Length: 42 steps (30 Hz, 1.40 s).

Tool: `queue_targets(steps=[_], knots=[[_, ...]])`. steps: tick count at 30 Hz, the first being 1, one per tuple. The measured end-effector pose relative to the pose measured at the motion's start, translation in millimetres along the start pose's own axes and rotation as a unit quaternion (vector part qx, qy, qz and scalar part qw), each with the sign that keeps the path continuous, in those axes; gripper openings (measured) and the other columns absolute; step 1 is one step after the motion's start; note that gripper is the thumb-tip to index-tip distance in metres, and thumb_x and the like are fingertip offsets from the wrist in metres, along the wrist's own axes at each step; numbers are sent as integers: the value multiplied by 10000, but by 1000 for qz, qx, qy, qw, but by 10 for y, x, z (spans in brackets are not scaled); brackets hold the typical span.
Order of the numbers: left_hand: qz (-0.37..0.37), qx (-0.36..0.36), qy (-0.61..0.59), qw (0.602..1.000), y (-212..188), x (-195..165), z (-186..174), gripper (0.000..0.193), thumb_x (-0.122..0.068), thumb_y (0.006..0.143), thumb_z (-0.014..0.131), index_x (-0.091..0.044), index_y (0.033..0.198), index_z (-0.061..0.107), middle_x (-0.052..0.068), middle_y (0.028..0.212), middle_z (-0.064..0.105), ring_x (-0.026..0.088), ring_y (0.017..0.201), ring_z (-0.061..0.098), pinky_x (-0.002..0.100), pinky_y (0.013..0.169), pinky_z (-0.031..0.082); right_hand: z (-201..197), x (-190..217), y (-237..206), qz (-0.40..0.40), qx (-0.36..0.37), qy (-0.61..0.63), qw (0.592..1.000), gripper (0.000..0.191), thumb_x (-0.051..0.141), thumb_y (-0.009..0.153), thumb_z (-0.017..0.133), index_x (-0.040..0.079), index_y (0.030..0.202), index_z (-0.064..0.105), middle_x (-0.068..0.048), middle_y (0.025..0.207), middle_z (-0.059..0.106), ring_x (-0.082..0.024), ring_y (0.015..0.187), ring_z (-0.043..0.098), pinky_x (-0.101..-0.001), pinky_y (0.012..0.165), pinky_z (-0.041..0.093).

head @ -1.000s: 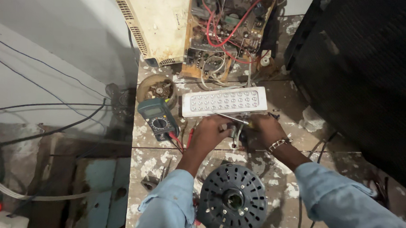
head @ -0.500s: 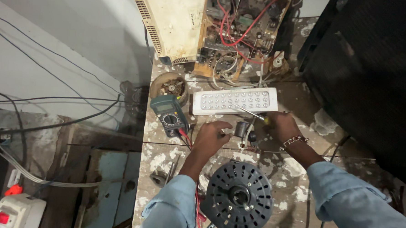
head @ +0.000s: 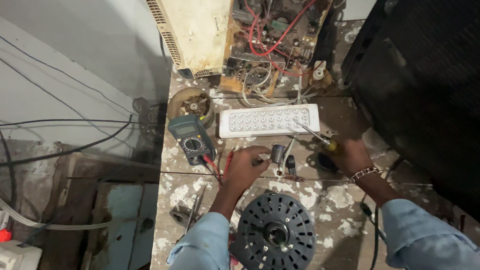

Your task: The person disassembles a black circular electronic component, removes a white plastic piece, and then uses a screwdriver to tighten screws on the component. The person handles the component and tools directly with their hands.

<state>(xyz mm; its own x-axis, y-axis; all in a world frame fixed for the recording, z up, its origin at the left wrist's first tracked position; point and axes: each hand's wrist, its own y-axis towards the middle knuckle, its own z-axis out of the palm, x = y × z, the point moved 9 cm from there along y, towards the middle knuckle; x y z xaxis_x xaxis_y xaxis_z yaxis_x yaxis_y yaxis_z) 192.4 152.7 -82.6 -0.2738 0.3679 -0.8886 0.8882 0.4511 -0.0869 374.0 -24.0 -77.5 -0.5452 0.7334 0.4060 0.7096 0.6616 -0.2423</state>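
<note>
Seen from the head camera, a person in light blue sleeves works at a paint-spattered counter [head: 334, 209] crowded with electrical parts. The left hand [head: 245, 170] rests on the counter with its fingers curled loosely, the fingertips [head: 262, 152] touching a small dark cylinder [head: 277, 153] that stands upright just below a white light panel [head: 270, 120]. The right hand [head: 349, 156], a chain bracelet [head: 365, 173] at its wrist, is clamped around the yellow handle of a screwdriver [head: 313, 134], whose metal shaft slants up and left so that its tip lies over the right end of the light panel. A green meter [head: 191, 140] lies just left of the panel, its red probe [head: 227, 164] beside the left hand. Behind the meter sits a round brown part [head: 192, 103]. Near the person's body, between both forearms, lies a dark round slotted disc [head: 272, 233]. At the back of the counter stands an open circuit board [head: 274, 39] with red wires, beside a cream plastic casing [head: 193, 25]. Black cables [head: 62, 124] run across the wall at left.
</note>
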Motion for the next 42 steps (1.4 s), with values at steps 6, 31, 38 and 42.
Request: queue_targets(steps=[6,31,38,42], knots=[[16,-10,26,999,-18,-29,26,304,-133,805,798,-72,1101,766,137,1028,777,211,740,779,331,698,612,-83,-242,-64,83,2,16,996,316,219,765,851,16,1001,793,-228,910,761,-366,816,756,-464,781,606],[-47,0,23,999,-128,68,-16,346,-239,830,797,-108,1147,746,110,876,785,181,749,774,324,690,597,-81,398,65,-111,-16,-102,988,269,243,839,726,206,1105,724,-161,888,745,-386,830,733,-502,738,597],[-1,-11,8,1000,-116,-85,-40,347,-209,831,783,-90,1156,763,88,1092,770,195,797,769,328,721,602,-98,407,63,-125,-24,-23,992,344,329,728,840,103,975,763,-192,937,741,-393,843,729,-475,785,599],[-5,-47,37,998,-147,-161,-155,342,-226,842,801,-77,1148,765,99,1059,802,177,827,777,317,749,604,-285,512,-42,-169,-83,98,977,385,276,688,838,57,994,754,-199,922,750,-371,824,738,-455,778,598]])
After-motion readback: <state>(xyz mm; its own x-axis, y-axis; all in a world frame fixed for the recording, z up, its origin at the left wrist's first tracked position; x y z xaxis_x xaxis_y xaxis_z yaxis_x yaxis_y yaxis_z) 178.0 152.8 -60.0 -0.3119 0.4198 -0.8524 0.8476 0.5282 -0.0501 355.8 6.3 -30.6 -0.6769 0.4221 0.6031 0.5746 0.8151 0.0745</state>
